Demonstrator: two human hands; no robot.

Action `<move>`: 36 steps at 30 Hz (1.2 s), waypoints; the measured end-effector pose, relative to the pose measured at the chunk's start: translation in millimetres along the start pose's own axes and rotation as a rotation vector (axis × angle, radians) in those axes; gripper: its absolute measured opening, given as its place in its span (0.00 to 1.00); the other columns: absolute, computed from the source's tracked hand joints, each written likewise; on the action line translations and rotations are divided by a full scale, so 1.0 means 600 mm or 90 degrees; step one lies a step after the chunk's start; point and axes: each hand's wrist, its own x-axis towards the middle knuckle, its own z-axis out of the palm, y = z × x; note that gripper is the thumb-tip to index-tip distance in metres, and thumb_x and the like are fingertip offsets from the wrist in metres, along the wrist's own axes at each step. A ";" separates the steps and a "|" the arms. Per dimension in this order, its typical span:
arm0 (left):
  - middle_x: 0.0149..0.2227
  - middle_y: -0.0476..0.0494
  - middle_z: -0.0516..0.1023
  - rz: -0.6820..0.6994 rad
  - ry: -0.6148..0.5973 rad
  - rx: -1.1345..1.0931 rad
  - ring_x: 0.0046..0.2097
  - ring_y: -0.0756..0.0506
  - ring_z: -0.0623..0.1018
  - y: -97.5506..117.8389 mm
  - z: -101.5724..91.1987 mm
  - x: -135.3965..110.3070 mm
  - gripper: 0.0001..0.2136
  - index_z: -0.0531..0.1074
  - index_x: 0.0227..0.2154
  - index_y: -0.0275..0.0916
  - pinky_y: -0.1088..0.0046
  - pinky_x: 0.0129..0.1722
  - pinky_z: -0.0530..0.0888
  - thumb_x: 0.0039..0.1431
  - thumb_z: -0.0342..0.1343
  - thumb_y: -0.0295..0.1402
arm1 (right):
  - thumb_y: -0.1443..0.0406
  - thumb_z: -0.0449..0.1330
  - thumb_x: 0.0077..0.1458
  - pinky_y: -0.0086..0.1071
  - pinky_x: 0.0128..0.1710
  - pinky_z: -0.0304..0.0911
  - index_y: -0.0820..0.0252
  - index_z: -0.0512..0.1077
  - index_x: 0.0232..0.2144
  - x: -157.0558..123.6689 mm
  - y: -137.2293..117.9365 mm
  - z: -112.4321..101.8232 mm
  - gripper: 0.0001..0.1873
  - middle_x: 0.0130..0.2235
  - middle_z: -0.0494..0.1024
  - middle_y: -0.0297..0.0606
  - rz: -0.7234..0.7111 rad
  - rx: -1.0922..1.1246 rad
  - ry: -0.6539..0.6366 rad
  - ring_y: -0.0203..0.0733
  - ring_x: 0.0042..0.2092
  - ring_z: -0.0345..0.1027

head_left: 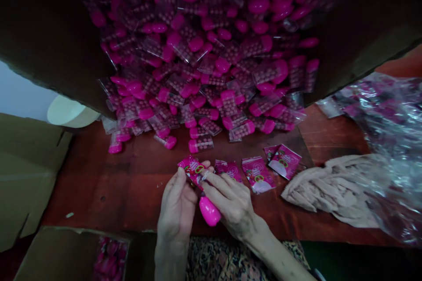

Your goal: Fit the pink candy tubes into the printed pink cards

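Observation:
Near the table's front edge, my left hand [178,206] is closed on a small pink printed packet [191,167], thumb on its near side. My right hand [235,204] reaches across to the packet with its fingertips on it. A glossy pink-capped tube [210,211] sticks out below the right fingers, cap toward me. Its other end is hidden by the hands, so I cannot tell whether it is inside the packet. Just right of my hands lie more flat printed packets [259,174], one [227,169] partly behind my right hand.
A big heap of clear tubes with pink caps and small beads [211,70] spills from a dark-walled box onto the wooden table [132,184]. At right are a crumpled beige cloth [332,189] and clear plastic bag [392,140]. Lower left, a cardboard box [62,254] holds pink packets.

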 end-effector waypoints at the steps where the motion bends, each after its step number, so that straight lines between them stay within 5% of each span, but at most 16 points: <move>1: 0.36 0.36 0.80 0.004 0.000 0.006 0.45 0.39 0.77 0.001 0.001 0.000 0.12 0.77 0.34 0.33 0.58 0.49 0.70 0.55 0.56 0.36 | 0.70 0.49 0.61 0.31 0.30 0.68 0.63 0.77 0.33 0.000 0.000 0.000 0.15 0.38 0.81 0.44 -0.008 -0.007 -0.004 0.39 0.31 0.70; 11: 0.37 0.36 0.81 0.040 0.025 -0.012 0.42 0.39 0.78 0.005 0.000 0.002 0.08 0.77 0.33 0.33 0.57 0.47 0.72 0.55 0.54 0.30 | 0.72 0.49 0.60 0.33 0.34 0.70 0.66 0.73 0.43 -0.019 0.006 0.010 0.14 0.44 0.78 0.49 -0.046 0.056 0.001 0.42 0.37 0.72; 15: 0.37 0.35 0.81 0.034 0.049 -0.026 0.41 0.40 0.79 0.010 0.003 0.004 0.09 0.77 0.34 0.32 0.59 0.46 0.72 0.56 0.53 0.30 | 0.72 0.50 0.58 0.34 0.38 0.70 0.63 0.68 0.50 -0.031 0.002 0.012 0.18 0.44 0.77 0.48 0.040 0.136 0.065 0.43 0.44 0.72; 19: 0.37 0.35 0.81 0.048 0.069 -0.032 0.42 0.40 0.79 0.011 0.008 0.005 0.09 0.77 0.33 0.32 0.59 0.46 0.72 0.56 0.53 0.30 | 0.73 0.52 0.54 0.31 0.33 0.69 0.62 0.65 0.53 -0.034 -0.001 0.014 0.23 0.37 0.74 0.45 0.166 0.084 0.095 0.41 0.37 0.72; 25: 0.37 0.37 0.80 0.086 0.076 -0.010 0.43 0.40 0.78 0.000 0.017 0.003 0.08 0.76 0.33 0.34 0.60 0.47 0.72 0.54 0.57 0.32 | 0.74 0.49 0.48 0.33 0.31 0.68 0.67 0.61 0.55 -0.029 0.000 0.010 0.29 0.38 0.71 0.44 0.238 -0.066 -0.002 0.44 0.37 0.70; 36: 0.37 0.36 0.80 0.156 0.079 0.034 0.42 0.42 0.78 -0.025 0.037 -0.006 0.09 0.75 0.35 0.33 0.65 0.44 0.73 0.53 0.57 0.32 | 0.74 0.50 0.45 0.37 0.32 0.68 0.69 0.54 0.58 -0.029 0.000 0.012 0.35 0.39 0.68 0.46 0.266 -0.120 -0.059 0.49 0.38 0.66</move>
